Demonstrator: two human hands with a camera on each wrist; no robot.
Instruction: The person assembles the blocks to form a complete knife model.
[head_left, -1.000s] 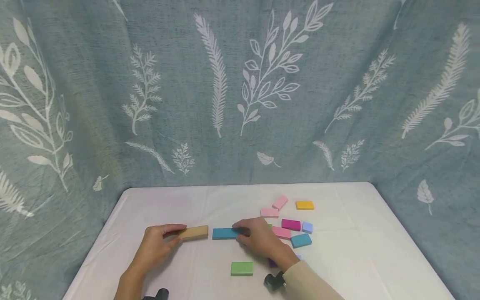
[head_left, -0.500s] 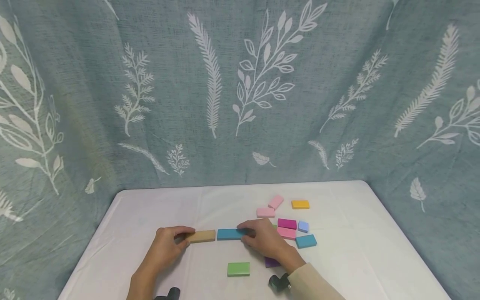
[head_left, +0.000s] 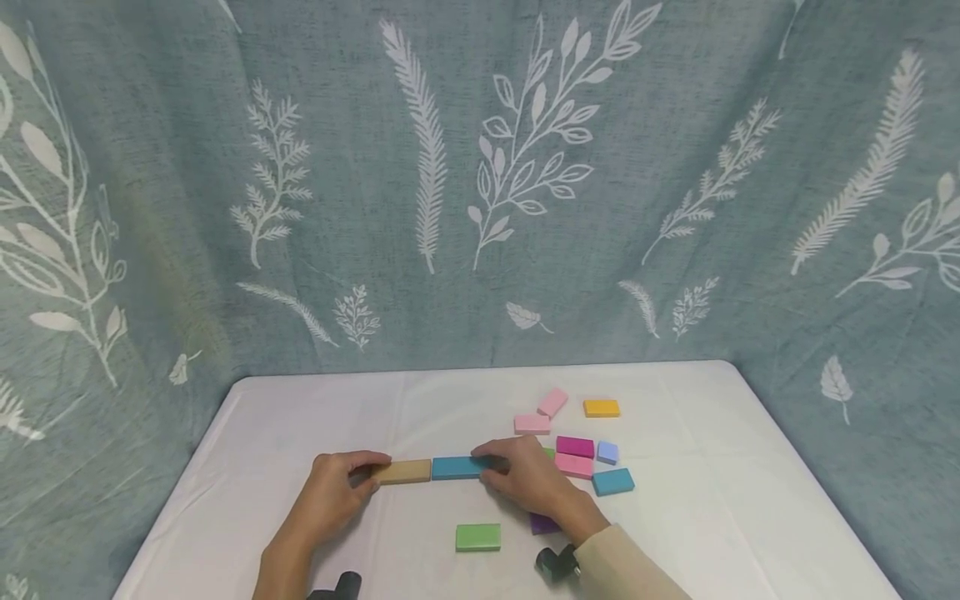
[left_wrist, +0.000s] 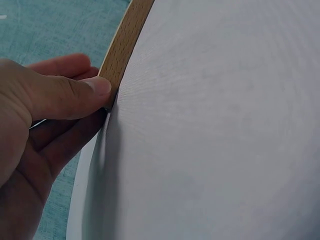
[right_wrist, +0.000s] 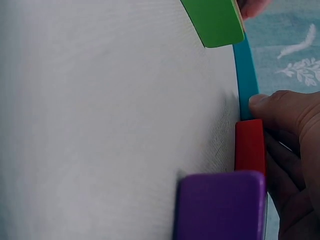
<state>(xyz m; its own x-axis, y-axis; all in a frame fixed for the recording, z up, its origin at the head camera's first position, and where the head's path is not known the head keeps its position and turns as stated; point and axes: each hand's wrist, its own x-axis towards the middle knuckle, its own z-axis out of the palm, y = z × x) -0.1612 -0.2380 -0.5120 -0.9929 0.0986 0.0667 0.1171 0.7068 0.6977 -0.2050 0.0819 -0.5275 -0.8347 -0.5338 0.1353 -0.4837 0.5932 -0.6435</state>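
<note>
My left hand pinches the left end of a tan wooden block between thumb and fingers. In the left wrist view the thumb lies along the near side of that block. The right hand pinches the right end of a blue block, hiding that end in the head view. Tan and blue lie in line on the white cloth, their facing ends right up against each other. A red block sits just past the blue block's end in the right wrist view, beside my right fingers.
A green block lies in front of the row, and a purple block is partly behind the right wrist. To the right are pink blocks, a magenta one, a small light-blue one, another blue one and a yellow-orange one.
The tan block has moved right and straightened in line with the blue block. The blue one has shifted slightly left in the last half second, and the gap between them has closed.
</note>
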